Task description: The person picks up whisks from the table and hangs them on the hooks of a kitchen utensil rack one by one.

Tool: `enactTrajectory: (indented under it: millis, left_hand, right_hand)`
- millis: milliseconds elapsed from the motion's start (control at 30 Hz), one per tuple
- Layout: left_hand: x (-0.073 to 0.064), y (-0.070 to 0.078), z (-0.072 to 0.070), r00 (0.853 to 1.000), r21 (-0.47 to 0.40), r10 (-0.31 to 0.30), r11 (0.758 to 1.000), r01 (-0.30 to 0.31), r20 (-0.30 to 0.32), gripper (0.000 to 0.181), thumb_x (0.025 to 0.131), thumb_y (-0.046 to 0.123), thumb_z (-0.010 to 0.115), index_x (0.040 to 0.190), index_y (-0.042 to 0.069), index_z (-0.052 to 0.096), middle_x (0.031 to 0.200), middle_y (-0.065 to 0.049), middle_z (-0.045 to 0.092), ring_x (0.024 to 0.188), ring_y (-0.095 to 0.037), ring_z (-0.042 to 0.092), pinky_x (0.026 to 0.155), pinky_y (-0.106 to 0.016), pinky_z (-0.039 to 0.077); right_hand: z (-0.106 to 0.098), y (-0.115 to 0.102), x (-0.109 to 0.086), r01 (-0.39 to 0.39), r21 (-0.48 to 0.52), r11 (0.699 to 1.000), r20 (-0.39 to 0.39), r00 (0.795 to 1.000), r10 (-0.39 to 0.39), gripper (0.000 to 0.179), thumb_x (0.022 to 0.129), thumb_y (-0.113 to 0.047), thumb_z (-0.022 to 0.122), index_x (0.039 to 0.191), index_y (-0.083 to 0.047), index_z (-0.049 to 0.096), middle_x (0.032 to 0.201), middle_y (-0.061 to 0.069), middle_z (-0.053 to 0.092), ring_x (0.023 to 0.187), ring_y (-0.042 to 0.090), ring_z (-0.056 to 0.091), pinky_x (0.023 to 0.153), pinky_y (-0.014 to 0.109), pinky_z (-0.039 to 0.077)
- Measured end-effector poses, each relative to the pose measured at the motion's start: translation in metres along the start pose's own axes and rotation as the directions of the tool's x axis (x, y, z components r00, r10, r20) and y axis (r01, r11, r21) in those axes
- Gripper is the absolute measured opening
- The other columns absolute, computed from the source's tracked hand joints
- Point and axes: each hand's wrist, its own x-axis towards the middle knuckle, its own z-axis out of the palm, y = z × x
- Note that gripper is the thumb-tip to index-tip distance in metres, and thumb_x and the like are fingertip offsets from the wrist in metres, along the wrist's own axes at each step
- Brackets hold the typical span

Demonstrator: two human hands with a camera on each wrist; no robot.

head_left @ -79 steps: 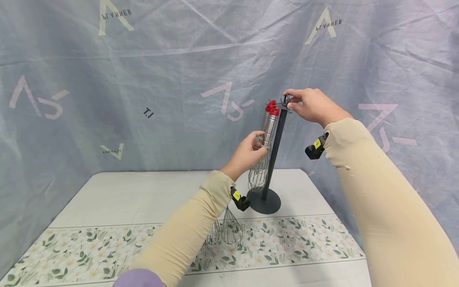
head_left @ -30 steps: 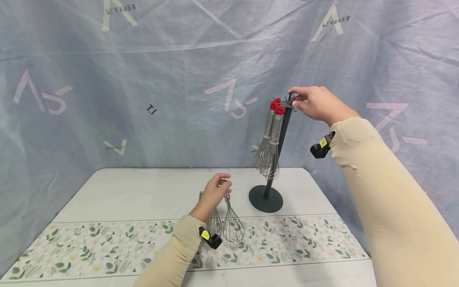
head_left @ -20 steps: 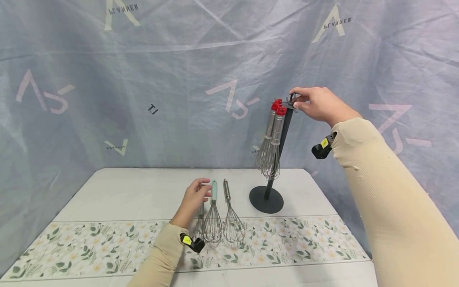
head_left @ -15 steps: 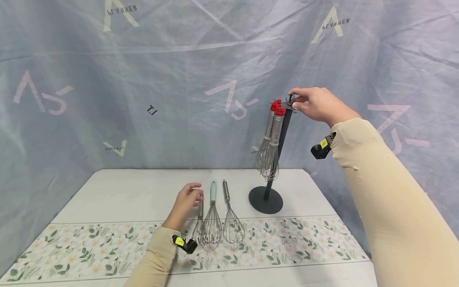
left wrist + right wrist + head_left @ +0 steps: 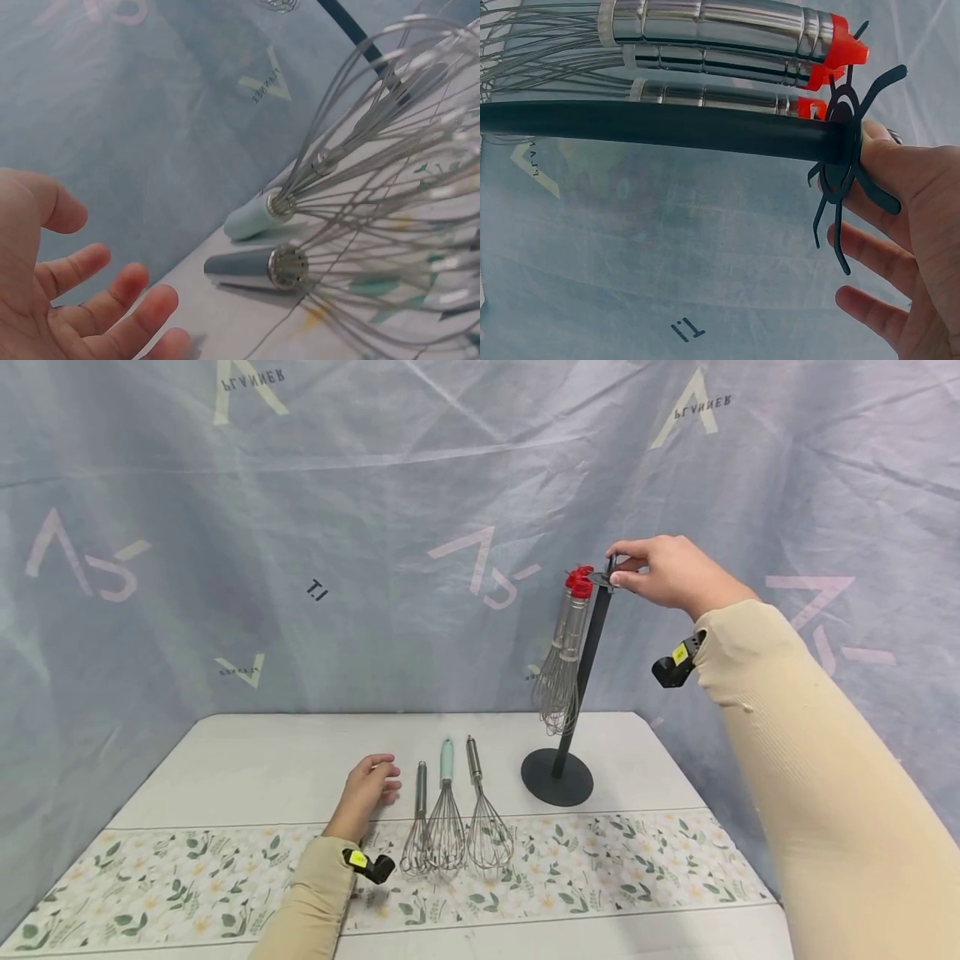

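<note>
Red-tipped whisks (image 5: 576, 622) hanging beside right hand (image 5: 667, 574)
It's pinching the stand (image 5: 589, 647) — apparently steadying it; left hand (image 5: 365, 792), loosely spread, is holding nothing beside three loose whisks (image 5: 447, 762).

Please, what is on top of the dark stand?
The stand has hooks around its top, where three whisks hang on one side. The right hand holds the tip; its fingers cover part of it, which cannot be seen.
</note>
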Motion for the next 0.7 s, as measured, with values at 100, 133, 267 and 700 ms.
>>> enactTrajectory:
  millis: [100,133,267,700]
  left_hand:
    - [0.002,-0.003,-0.002,1.0,-0.008,-0.007,1.0,0.007,-0.002,0.042,0.103,0.023,0.047,0.142,0.007,0.052,0.122,-0.016,0.061,0.1,-0.025,0.066,0.077,-0.033,0.058]
    - [0.002,-0.004,-0.003,1.0,-0.011,-0.007,1.0,0.007,-0.004,0.042,0.103,0.023,0.047,0.142,0.007,0.052,0.122,-0.016,0.061,0.099,-0.025,0.066,0.076,-0.032,0.058]
    - [0.003,-0.008,-0.005,1.0,-0.034,-0.01,0.999,0.009,-0.009,0.042,0.104,0.022,0.047,0.142,0.005,0.052,0.121,-0.017,0.061,0.092,-0.022,0.067,0.074,-0.031,0.059]
    - [-0.002,-0.017,-0.013,1.0,-0.099,0.019,0.995,-0.018,0.003,0.044,0.109,0.025,0.045,0.145,0.002,0.046,0.125,-0.023,0.056,0.097,-0.027,0.065,0.079,-0.034,0.059]
  right_hand:
    - [-0.002,-0.002,0.0,-0.02,0.003,1.0,0.005,1.0,0.02,0.051,0.105,-0.031,0.057,0.15,-0.009,0.047,0.131,0.019,0.065,0.121,0.042,0.057,0.099,0.058,0.043]
    - [-0.002,-0.003,0.0,-0.027,0.005,1.0,0.006,1.0,0.027,0.052,0.105,-0.031,0.057,0.15,-0.009,0.047,0.131,0.019,0.065,0.12,0.042,0.057,0.099,0.058,0.043]
    - [-0.003,-0.005,0.001,-0.047,0.002,0.999,-0.001,0.999,0.047,0.051,0.104,-0.033,0.058,0.147,-0.007,0.051,0.129,0.02,0.066,0.117,0.04,0.06,0.096,0.057,0.045]
    - [-0.003,-0.012,0.002,-0.101,0.033,0.994,-0.047,0.994,0.102,0.05,0.099,-0.035,0.063,0.136,-0.002,0.059,0.12,0.019,0.07,0.107,0.036,0.064,0.089,0.054,0.047]
